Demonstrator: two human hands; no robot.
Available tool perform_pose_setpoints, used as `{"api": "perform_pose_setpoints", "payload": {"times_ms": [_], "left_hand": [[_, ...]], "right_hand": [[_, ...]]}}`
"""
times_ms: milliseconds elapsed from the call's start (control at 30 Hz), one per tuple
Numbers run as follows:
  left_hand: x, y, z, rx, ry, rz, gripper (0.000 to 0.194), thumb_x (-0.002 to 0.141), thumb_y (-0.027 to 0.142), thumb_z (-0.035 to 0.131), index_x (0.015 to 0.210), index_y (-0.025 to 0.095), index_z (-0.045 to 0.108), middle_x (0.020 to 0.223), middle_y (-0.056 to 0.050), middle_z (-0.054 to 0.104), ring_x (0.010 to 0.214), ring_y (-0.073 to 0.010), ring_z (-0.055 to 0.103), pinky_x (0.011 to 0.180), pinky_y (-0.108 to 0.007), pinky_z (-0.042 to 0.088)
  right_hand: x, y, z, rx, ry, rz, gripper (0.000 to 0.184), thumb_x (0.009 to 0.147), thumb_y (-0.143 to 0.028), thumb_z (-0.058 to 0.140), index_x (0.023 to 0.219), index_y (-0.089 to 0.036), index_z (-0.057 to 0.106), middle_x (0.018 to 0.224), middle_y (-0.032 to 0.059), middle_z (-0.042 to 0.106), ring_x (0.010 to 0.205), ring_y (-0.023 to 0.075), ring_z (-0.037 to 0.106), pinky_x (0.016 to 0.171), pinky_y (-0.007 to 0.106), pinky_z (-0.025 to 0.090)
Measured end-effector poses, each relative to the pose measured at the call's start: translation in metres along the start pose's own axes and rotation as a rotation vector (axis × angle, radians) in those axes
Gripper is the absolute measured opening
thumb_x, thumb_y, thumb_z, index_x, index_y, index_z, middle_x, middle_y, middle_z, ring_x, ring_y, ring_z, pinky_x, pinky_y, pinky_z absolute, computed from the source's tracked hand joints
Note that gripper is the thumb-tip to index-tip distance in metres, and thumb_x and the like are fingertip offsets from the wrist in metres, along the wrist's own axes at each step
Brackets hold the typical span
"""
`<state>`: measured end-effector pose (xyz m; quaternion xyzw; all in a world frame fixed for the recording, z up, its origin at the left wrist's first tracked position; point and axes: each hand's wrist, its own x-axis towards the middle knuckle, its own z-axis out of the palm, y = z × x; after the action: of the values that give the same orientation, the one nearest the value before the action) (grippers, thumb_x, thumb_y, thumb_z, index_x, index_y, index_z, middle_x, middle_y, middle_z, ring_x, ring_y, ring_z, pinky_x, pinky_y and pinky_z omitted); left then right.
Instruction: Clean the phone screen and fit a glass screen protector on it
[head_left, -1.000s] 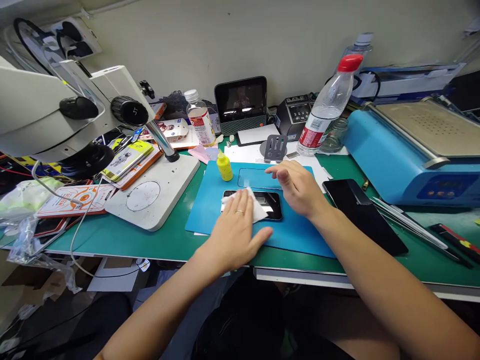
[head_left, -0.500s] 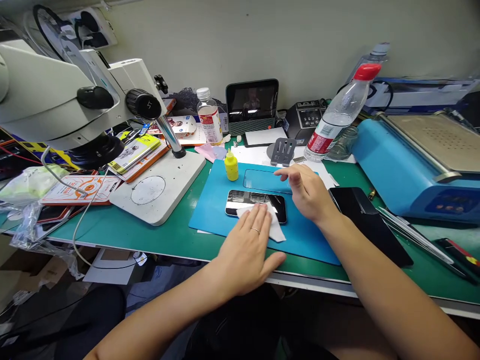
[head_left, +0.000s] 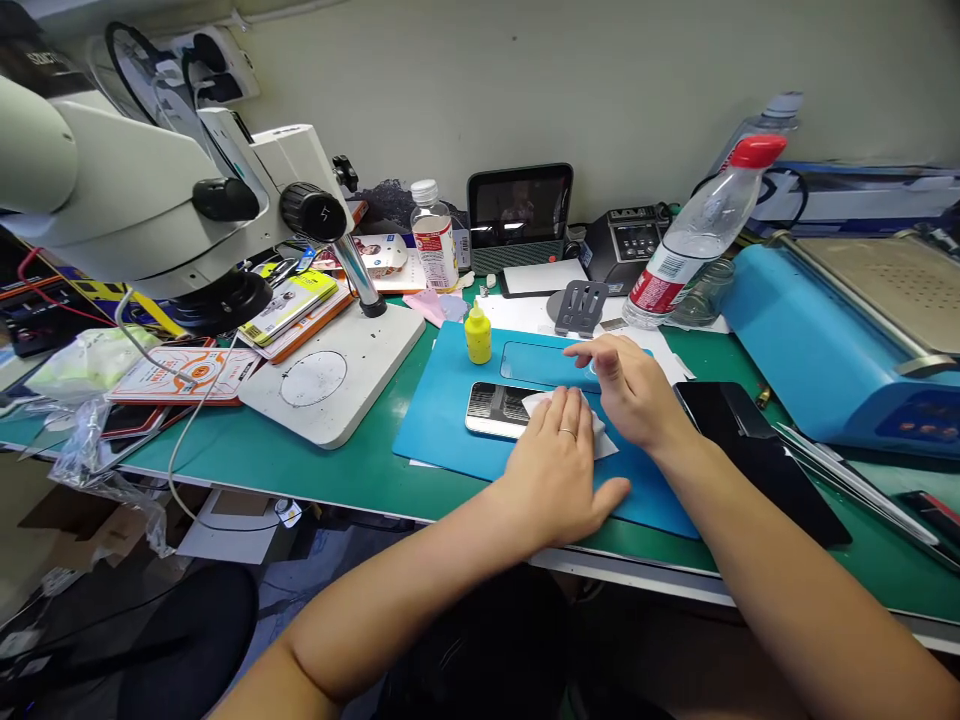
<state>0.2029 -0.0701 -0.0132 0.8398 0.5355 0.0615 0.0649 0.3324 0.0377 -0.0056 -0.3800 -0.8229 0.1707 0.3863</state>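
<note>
A smartphone point(head_left: 495, 408) lies flat on a blue mat point(head_left: 442, 440), its right part covered. My left hand point(head_left: 559, 470) presses a white wipe point(head_left: 604, 443) onto the phone's right half, its fingers stretched out flat and its thumb apart. Just to the right, my right hand point(head_left: 634, 390) hovers over the mat with thumb and fingers apart and nothing in them. Behind the phone lies a clear screen protector point(head_left: 529, 362), its right end hidden by my right hand. A small yellow dropper bottle point(head_left: 478, 335) stands on the mat to the left.
A microscope point(head_left: 157, 210) on a white base point(head_left: 382, 370) takes up the left. At the right stand a tilted-looking red-capped water bottle point(head_left: 697, 240) and a blue machine point(head_left: 832, 350). A black sheet point(head_left: 780, 470) and tweezers point(head_left: 862, 485) lie by my right forearm.
My left hand has slid the wipe rightward along the phone, baring more of its left part. My right hand keeps its pose. The whole view has shifted slightly.
</note>
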Motion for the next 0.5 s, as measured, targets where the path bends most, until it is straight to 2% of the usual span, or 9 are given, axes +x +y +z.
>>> {"api": "perform_pose_setpoints", "payload": {"times_ms": [67, 133, 200, 300, 400, 500], "left_hand": [[-0.009, -0.001, 0.002, -0.002, 0.014, 0.024, 0.087, 0.105, 0.062, 0.033, 0.159, -0.006, 0.027, 0.169, -0.025, 0.023, 0.16, -0.0372, 0.018, 0.131, -0.046, 0.022], [-0.025, -0.01, 0.004, -0.003, 0.029, 0.054, 0.088, 0.104, 0.065, 0.032, 0.159, -0.004, 0.027, 0.169, -0.024, 0.022, 0.16, -0.0362, 0.017, 0.13, -0.046, 0.023], [-0.042, -0.027, 0.005, 0.017, 0.046, 0.043, 0.088, 0.104, 0.066, 0.031, 0.158, -0.003, 0.03, 0.169, -0.025, 0.023, 0.16, -0.0362, 0.019, 0.13, -0.047, 0.024], [-0.062, -0.054, 0.003, 0.052, 0.062, -0.047, 0.085, 0.105, 0.063, 0.031, 0.158, -0.003, 0.029, 0.169, -0.025, 0.022, 0.16, -0.0371, 0.018, 0.129, -0.052, 0.026], [-0.065, -0.071, 0.001, 0.051, 0.053, -0.11, 0.085, 0.106, 0.061, 0.031, 0.159, -0.004, 0.024, 0.169, -0.026, 0.018, 0.16, -0.0378, 0.016, 0.128, -0.054, 0.029], [-0.053, -0.068, -0.003, 0.048, 0.011, -0.17, 0.092, 0.104, 0.065, 0.033, 0.159, -0.007, 0.021, 0.169, -0.029, 0.015, 0.159, -0.0412, 0.013, 0.127, -0.057, 0.029]], "right_hand": [[0.0, 0.0, 0.0, -0.004, -0.002, 0.001, 0.08, 0.097, -0.077, 0.015, 0.095, -0.024, 0.075, 0.087, 0.012, 0.072, 0.095, 0.0313, 0.067, 0.087, 0.049, 0.05], [0.0, 0.0, -0.001, -0.005, -0.002, 0.005, 0.08, 0.097, -0.076, 0.015, 0.095, -0.024, 0.075, 0.087, 0.0121, 0.072, 0.095, 0.0313, 0.067, 0.086, 0.048, 0.05], [0.0, 0.0, -0.001, -0.003, -0.002, 0.009, 0.08, 0.097, -0.076, 0.016, 0.096, -0.024, 0.076, 0.087, 0.0119, 0.072, 0.094, 0.031, 0.067, 0.086, 0.048, 0.051], [-0.001, -0.001, 0.0, -0.002, -0.005, 0.017, 0.081, 0.098, -0.077, 0.015, 0.097, -0.023, 0.076, 0.089, 0.0114, 0.072, 0.095, 0.0303, 0.067, 0.086, 0.047, 0.051], [-0.002, -0.002, -0.001, 0.002, -0.011, 0.029, 0.082, 0.098, -0.076, 0.015, 0.098, -0.021, 0.076, 0.091, 0.0117, 0.072, 0.097, 0.0298, 0.066, 0.087, 0.046, 0.05], [-0.002, -0.002, -0.001, 0.008, -0.009, 0.037, 0.081, 0.099, -0.076, 0.017, 0.099, -0.02, 0.076, 0.092, 0.0119, 0.072, 0.097, 0.0295, 0.066, 0.088, 0.046, 0.05]]}}
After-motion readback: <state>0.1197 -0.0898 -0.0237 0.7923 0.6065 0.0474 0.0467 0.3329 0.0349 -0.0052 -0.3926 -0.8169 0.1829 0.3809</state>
